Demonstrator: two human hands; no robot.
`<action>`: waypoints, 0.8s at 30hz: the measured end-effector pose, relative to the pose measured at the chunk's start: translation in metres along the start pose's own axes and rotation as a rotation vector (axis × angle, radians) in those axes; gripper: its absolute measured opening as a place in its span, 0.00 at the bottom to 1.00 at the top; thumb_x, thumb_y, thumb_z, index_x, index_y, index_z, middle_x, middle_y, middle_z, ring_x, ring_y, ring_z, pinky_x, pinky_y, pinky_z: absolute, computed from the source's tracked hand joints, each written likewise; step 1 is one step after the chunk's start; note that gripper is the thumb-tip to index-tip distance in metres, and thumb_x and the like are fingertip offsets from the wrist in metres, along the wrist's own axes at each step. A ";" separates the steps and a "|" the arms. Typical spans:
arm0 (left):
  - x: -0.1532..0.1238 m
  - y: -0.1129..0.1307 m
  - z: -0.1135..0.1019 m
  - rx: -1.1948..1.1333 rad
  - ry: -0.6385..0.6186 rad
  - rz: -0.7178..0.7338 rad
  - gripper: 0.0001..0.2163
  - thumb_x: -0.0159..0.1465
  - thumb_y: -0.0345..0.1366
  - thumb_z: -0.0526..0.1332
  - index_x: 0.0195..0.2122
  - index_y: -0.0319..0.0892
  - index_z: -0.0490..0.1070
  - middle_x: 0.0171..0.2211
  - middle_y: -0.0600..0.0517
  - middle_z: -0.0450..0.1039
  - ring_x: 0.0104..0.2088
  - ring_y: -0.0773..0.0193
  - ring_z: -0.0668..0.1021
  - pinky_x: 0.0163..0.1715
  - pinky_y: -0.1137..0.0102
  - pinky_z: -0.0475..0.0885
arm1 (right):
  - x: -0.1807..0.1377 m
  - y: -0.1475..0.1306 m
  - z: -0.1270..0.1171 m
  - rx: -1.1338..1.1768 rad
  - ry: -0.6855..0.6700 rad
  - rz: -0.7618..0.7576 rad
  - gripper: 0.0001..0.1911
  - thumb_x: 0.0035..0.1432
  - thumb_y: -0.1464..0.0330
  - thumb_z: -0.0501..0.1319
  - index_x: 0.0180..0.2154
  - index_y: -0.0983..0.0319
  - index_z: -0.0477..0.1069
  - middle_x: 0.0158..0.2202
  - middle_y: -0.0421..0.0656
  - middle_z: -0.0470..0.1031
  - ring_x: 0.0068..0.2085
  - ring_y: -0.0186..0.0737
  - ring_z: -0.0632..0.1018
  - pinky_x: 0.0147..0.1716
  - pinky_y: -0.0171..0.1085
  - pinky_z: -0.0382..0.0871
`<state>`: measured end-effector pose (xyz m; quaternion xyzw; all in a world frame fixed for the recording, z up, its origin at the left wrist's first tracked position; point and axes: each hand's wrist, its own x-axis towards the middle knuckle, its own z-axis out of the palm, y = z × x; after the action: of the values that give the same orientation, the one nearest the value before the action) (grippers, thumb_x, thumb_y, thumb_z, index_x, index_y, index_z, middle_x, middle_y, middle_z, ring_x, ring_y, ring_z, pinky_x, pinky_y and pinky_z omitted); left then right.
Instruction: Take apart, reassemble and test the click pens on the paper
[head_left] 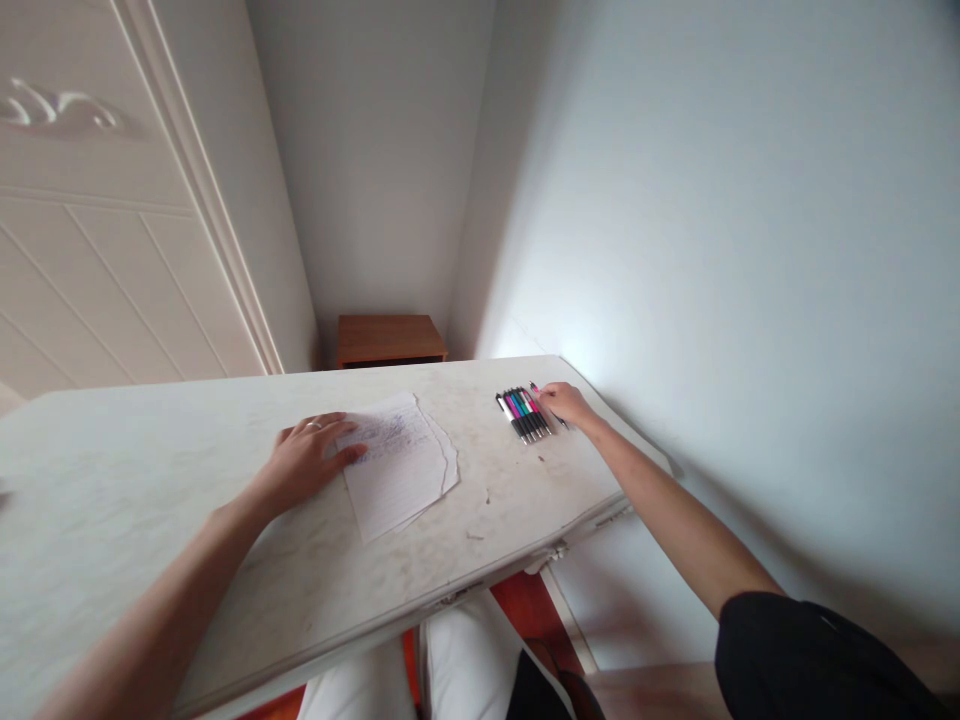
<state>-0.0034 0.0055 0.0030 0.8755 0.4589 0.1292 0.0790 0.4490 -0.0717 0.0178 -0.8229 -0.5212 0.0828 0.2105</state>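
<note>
Pens (523, 414) sit in a tight row at about 1 o'clock on the white table (150, 520), near its far right corner by the wall. Right hand (566, 403) is on the row's right end, fingers bunched together over a pink pen (533, 386). Honestly can't tell if it's pinched or just touched. Left hand (307, 460) lies flat at 11 o'clock, fingers loosely apart, resting on the left edge of some written-on paper sheets (405, 470). Small wooden stand (388, 340) sits at 12 o'clock behind the table.
</note>
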 end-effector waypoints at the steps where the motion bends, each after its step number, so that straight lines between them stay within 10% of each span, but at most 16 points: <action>1: 0.000 -0.001 0.001 -0.002 0.003 -0.001 0.23 0.65 0.53 0.50 0.53 0.48 0.72 0.60 0.44 0.67 0.60 0.44 0.67 0.57 0.50 0.61 | 0.001 0.000 0.001 -0.001 0.000 0.000 0.09 0.53 0.65 0.60 0.29 0.61 0.78 0.31 0.43 0.80 0.36 0.40 0.78 0.34 0.33 0.64; 24: 0.000 -0.001 0.002 -0.005 0.006 -0.003 0.22 0.64 0.53 0.51 0.53 0.49 0.72 0.60 0.46 0.67 0.60 0.46 0.67 0.57 0.53 0.61 | -0.017 -0.011 -0.001 0.036 0.052 -0.031 0.12 0.58 0.64 0.57 0.39 0.60 0.76 0.40 0.44 0.79 0.42 0.40 0.77 0.42 0.35 0.66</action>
<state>-0.0038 0.0061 0.0011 0.8743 0.4599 0.1328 0.0800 0.4330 -0.0830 0.0222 -0.8128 -0.5266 0.0675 0.2400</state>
